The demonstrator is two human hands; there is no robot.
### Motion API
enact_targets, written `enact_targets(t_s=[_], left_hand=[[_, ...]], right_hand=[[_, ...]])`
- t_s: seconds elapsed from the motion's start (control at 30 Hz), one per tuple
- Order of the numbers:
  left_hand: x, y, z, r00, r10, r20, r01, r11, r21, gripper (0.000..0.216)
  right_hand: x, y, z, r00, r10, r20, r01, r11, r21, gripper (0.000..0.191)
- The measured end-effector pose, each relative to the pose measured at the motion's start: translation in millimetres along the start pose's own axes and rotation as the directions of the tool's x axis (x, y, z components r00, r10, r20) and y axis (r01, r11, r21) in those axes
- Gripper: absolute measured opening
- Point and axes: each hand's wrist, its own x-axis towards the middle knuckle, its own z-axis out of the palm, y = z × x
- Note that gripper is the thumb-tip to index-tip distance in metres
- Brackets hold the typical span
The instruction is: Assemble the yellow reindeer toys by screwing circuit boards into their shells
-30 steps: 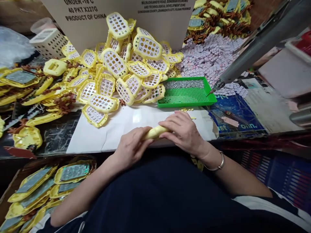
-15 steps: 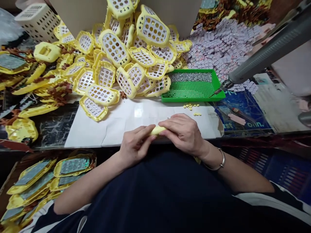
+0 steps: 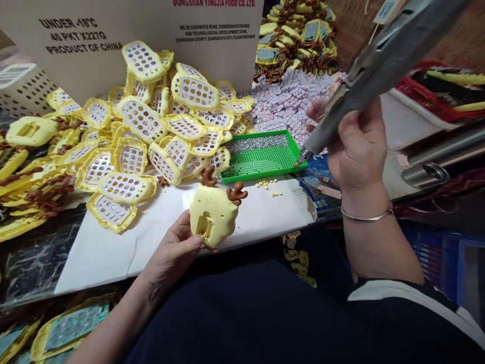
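Observation:
My left hand (image 3: 172, 253) grips a yellow plastic reindeer-shaped casing (image 3: 214, 212) with two brown antlers, held upright over the white paper sheet (image 3: 151, 227). My right hand (image 3: 356, 146) is raised and wrapped round a grey electric screwdriver (image 3: 382, 63), whose tip hangs beside the right end of a green tray (image 3: 261, 159) with small screws in its far half. A silver bangle is on my right wrist.
A heap of yellow perforated casing halves (image 3: 151, 131) lies behind the paper against a cardboard box (image 3: 113, 30). Small lilac parts (image 3: 288, 101) are piled at back right. Finished yellow pieces (image 3: 64, 328) fill a box at lower left. A few tiny yellow bits (image 3: 267, 184) lie by the tray.
Both hands held the casing flat at the table edge. My right hand has let go and risen to grasp the screwdriver; my left has turned the casing upright. The camera shifted.

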Motion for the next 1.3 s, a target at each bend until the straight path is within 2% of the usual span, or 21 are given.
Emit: enact_targets(t_s=[0.1,0.2,0.27,0.37,0.53,0.73,0.87,1.1,1.2,1.3], left_hand=[[13,-2,14,0.995,-0.042,0.088,0.041,0.999,0.014,0.032],[26,-6,27,0.985,-0.102,0.141,0.103,0.995,-0.001,0.034],[35,-10,34,0.980,-0.128,0.153,0.135,0.990,-0.036,0.041],[49,-17,43,0.972,-0.171,0.159,0.184,0.980,-0.073,0.047],[64,-21,56,0.957,-0.285,0.051,0.286,0.958,-0.020,0.045],[64,-21,60,0.965,-0.254,-0.070,0.259,0.963,0.080,0.056],[66,-20,59,0.960,-0.246,-0.133,0.258,0.962,0.086,0.058],[66,-16,63,0.954,-0.256,-0.157,0.261,0.965,0.015,0.055],[66,-17,65,0.959,-0.235,-0.157,0.244,0.969,0.044,0.051],[66,-19,64,0.969,-0.216,-0.117,0.221,0.975,0.031,0.044]], right_hand=[[22,15,-12,0.998,0.035,-0.044,-0.030,0.993,0.118,0.042],[36,29,-17,0.997,0.072,0.010,-0.073,0.974,0.217,0.050],[40,36,-15,0.996,0.090,0.014,-0.091,0.965,0.247,0.048],[39,46,-6,0.994,0.097,-0.045,-0.084,0.969,0.232,0.040],[31,67,3,0.986,0.074,-0.153,-0.046,0.983,0.176,0.042],[28,82,5,0.980,0.059,-0.191,-0.033,0.990,0.136,0.042],[27,86,6,0.981,0.029,-0.191,-0.009,0.995,0.103,0.039],[29,84,7,0.968,0.080,-0.237,-0.073,0.997,0.039,0.048],[33,70,8,0.965,0.083,-0.249,-0.062,0.994,0.090,0.049],[34,42,14,0.967,0.083,-0.242,-0.045,0.987,0.157,0.042]])
